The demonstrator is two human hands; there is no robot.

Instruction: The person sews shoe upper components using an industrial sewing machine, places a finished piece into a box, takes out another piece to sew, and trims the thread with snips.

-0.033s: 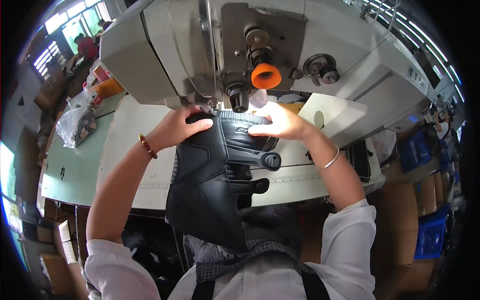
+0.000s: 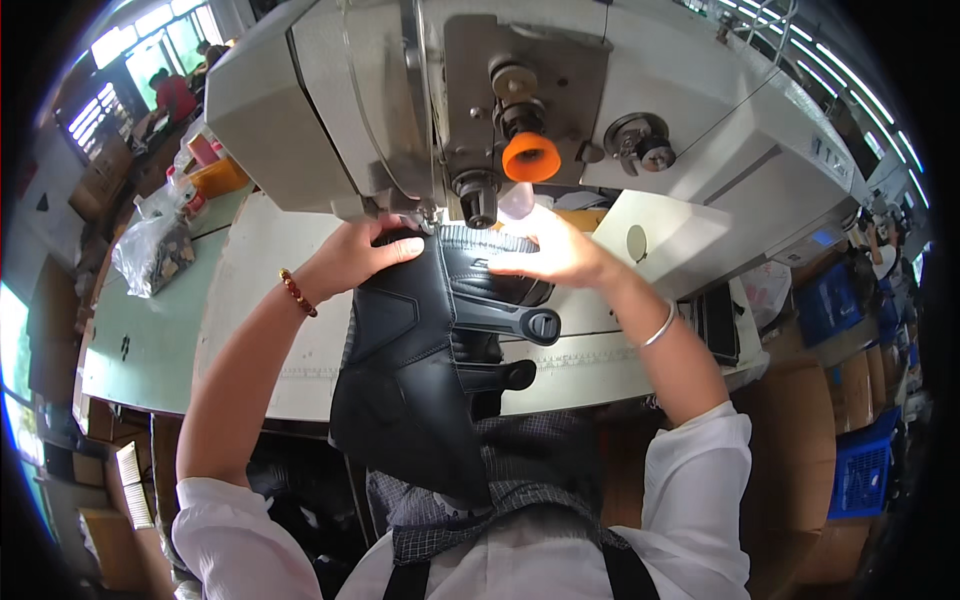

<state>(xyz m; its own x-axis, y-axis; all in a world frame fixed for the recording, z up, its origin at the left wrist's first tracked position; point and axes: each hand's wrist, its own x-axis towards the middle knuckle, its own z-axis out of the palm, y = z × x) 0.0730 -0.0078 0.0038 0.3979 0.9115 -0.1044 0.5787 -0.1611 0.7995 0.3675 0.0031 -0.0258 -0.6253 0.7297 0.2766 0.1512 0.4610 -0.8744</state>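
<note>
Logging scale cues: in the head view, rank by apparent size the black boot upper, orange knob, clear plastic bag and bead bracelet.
1. black boot upper
2. clear plastic bag
3. orange knob, though nearer the camera
4. bead bracelet

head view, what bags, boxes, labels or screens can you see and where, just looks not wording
Clear plastic bag: far left on the green table, crumpled, small dark pieces inside.
Orange box: behind the bag, by the sewing machine's left end.
Blue crates: right side, stacked, open-topped.
Cardboard boxes: lower left on the floor, brown.
Round label: on the machine's pale plate right of the right hand, small, pale.
Control panel: machine's right end, small buttons.
</note>
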